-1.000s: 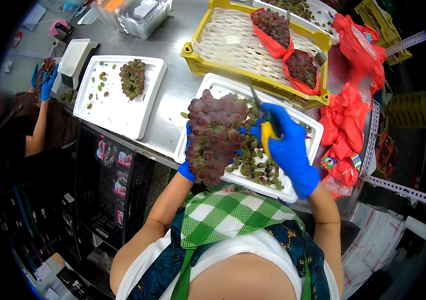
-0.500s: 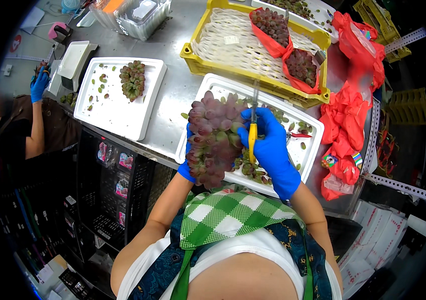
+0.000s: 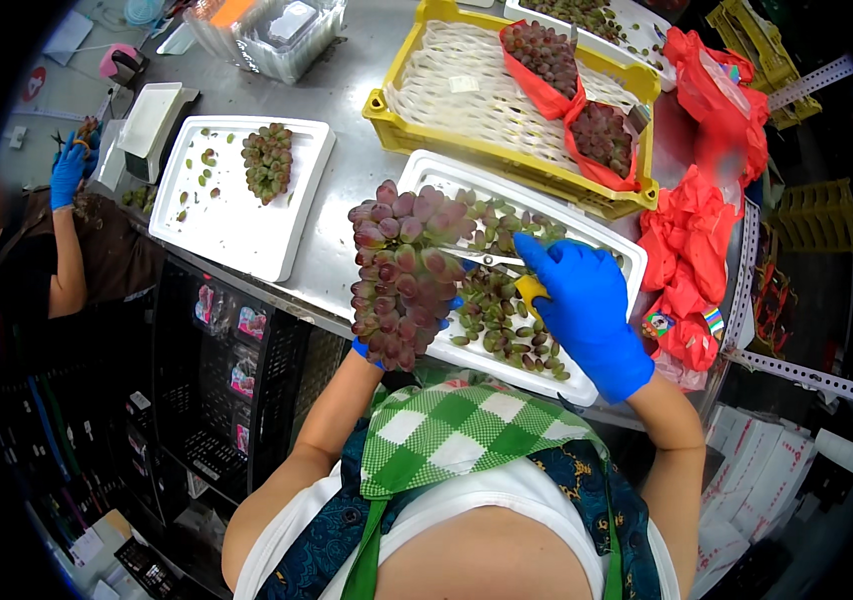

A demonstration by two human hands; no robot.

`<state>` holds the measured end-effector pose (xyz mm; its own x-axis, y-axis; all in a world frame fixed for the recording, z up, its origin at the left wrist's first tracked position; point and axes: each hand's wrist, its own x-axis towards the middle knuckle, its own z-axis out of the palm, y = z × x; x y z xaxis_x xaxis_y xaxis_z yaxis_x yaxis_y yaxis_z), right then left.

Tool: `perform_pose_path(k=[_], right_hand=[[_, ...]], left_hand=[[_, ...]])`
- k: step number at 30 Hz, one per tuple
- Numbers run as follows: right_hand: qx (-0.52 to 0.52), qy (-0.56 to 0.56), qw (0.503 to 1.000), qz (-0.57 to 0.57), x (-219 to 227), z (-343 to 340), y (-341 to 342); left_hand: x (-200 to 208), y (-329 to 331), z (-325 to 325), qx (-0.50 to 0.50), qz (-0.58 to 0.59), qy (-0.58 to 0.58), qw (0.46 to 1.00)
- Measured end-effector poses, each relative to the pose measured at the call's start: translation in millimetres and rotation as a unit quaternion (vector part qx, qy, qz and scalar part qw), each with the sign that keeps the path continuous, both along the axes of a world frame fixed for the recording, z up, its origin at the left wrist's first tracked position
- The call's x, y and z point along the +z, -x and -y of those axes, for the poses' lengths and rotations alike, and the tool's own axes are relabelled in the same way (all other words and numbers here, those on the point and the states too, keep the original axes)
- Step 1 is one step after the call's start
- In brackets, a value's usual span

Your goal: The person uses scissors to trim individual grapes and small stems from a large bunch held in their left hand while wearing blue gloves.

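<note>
A large bunch of reddish-green grapes (image 3: 407,275) hangs over the near side of a white foam tray (image 3: 587,392), gripped by my left hand (image 3: 367,352). That hand wears a blue glove and is mostly hidden behind the bunch. Gloved in blue too, my right hand (image 3: 587,310) is closed on yellow-handled scissors (image 3: 530,292). Their blades point left, parted, with the tips at the bunch's right edge. Many loose grapes (image 3: 502,320) lie in the tray beneath.
Beyond the tray stands a yellow crate (image 3: 387,125) holding grapes in red wrapping. To the left, another white tray (image 3: 302,220) carries a small bunch. Red plastic bags (image 3: 692,240) are heaped on the right. At far left, a co-worker's gloved hand (image 3: 69,172) holds scissors.
The bunch has shifted slightly left. My right hand has moved right and nearer to me, and the scissors have swung from pointing away to pointing left, with their blades now parted.
</note>
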<state>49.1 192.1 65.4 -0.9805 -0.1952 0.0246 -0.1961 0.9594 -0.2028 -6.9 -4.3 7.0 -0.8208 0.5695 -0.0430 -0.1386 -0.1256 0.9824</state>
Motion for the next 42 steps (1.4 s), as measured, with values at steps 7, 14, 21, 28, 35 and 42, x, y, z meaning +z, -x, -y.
perform_pose_path(k=[7, 14, 21, 28, 35, 42], right_hand=[[0.006, -0.103, 0.985, -0.137, -10, 11, 7], [0.032, -0.287, 0.944, -0.159, 5, 18, 11], [0.05, -0.413, 0.895, -0.162, 24, 34, 20], [0.068, -0.364, 0.917, -0.146, 18, 32, 22], [0.106, -0.273, 0.95, -0.11, 21, 24, 25], [0.099, -0.239, 0.96, -0.108, 22, 13, 20]], left_hand=[[10, 8, -12, -0.054, -0.269, 0.39, 0.879], [-12, -1, -13, 0.004, -0.16, 0.151, 0.976], [-10, 1, -20, -0.038, -0.267, 0.313, 0.911], [-22, -4, -16, -0.052, -0.306, 0.326, 0.893], [-23, -7, -11, -0.026, -0.047, 0.033, 0.998], [-24, -6, -10, -0.02, 0.237, -0.271, 0.933]])
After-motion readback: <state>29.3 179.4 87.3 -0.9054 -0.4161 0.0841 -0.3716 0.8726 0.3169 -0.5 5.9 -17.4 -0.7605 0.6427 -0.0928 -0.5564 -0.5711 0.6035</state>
